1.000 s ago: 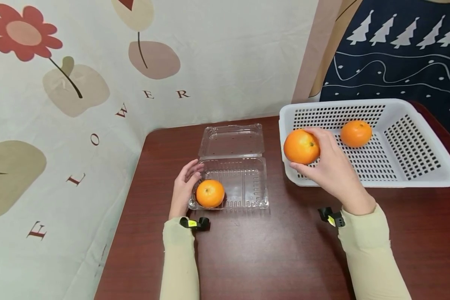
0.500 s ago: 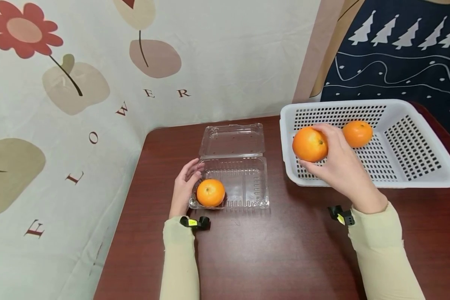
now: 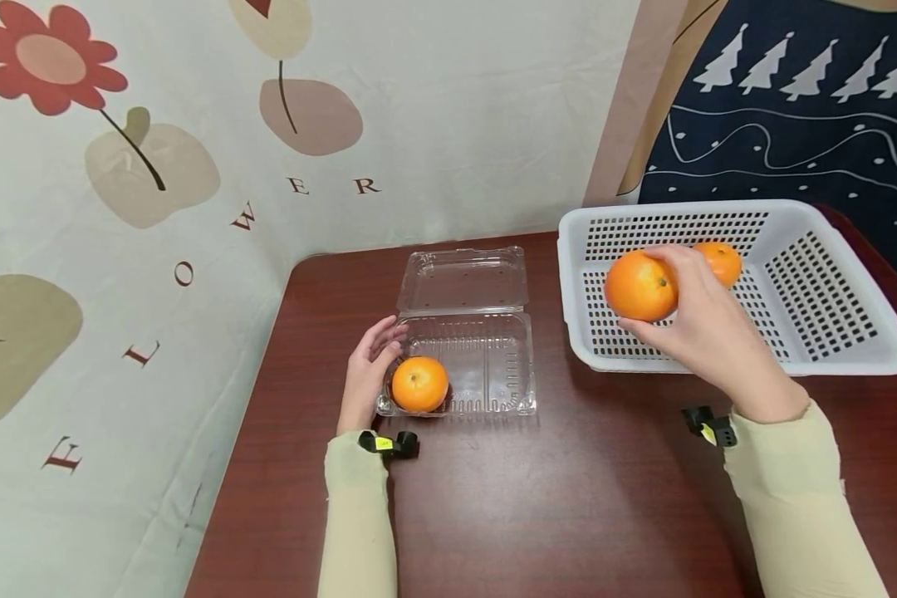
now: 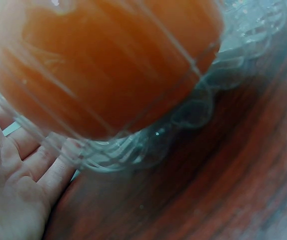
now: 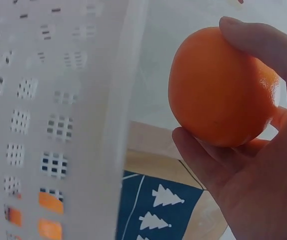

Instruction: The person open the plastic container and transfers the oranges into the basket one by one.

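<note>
An orange (image 3: 639,286) is gripped between the thumb and fingers of my right hand (image 3: 721,340), above the left part of the white basket (image 3: 822,286). The right wrist view shows the same orange (image 5: 218,87) higher than the basket's wall. Partly behind the right hand, a second orange (image 3: 725,262) lies in the basket. My left hand (image 3: 366,370) rests at the left side of a clear plastic clamshell box (image 3: 507,361), fingers loosely bent along its wall. Inside, a third orange (image 3: 419,384) sits in the near left corner. Close up, the left wrist view shows that orange (image 4: 113,65) through the plastic.
The clamshell's lid (image 3: 463,282) lies folded back behind it. A dark red-brown table (image 3: 448,498) carries everything. Behind it hang a pale curtain (image 3: 456,124) with printed flowers and letters and a dark blue cloth (image 3: 792,141) with white trees.
My right hand has moved to the right with the orange, further over the basket, and now covers part of the orange lying there. The left hand and clamshell have stayed put.
</note>
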`<state>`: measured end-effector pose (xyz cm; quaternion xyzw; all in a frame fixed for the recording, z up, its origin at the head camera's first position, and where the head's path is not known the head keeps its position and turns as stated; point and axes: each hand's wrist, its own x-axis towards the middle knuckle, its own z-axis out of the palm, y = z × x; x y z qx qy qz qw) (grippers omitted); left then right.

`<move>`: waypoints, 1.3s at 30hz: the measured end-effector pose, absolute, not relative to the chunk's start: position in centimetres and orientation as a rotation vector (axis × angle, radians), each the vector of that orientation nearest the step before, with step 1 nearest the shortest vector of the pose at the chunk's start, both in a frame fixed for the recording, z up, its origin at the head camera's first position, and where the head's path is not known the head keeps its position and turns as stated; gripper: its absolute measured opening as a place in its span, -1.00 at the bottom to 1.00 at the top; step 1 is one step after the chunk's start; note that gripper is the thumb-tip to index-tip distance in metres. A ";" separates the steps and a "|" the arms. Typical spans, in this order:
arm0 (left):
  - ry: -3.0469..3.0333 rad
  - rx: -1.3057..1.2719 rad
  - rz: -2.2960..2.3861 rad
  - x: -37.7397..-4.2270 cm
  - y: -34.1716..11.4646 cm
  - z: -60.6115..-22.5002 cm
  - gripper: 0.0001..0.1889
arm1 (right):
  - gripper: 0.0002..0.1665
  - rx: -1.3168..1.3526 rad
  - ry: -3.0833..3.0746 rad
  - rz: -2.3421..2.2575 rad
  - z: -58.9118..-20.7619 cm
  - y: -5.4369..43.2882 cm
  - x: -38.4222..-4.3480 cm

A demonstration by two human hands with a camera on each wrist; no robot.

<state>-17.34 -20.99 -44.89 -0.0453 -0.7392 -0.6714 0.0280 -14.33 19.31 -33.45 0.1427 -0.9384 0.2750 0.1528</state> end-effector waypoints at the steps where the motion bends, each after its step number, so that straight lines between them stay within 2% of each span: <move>1: -2.281 -0.141 -2.071 -17.4 -21.0 -44.9 -0.55 | -0.03 0.414 -2.692 0.785 -33.4 19.4 -14.3; 26: -2.286 -0.139 -2.070 -17.3 -21.0 -44.8 -0.54 | 0.03 0.505 -2.708 0.874 -31.3 20.4 -14.6; 39: -2.291 -0.136 -2.059 -17.9 -21.6 -46.4 -0.55 | -0.01 0.592 -2.747 0.793 -30.2 21.0 -15.4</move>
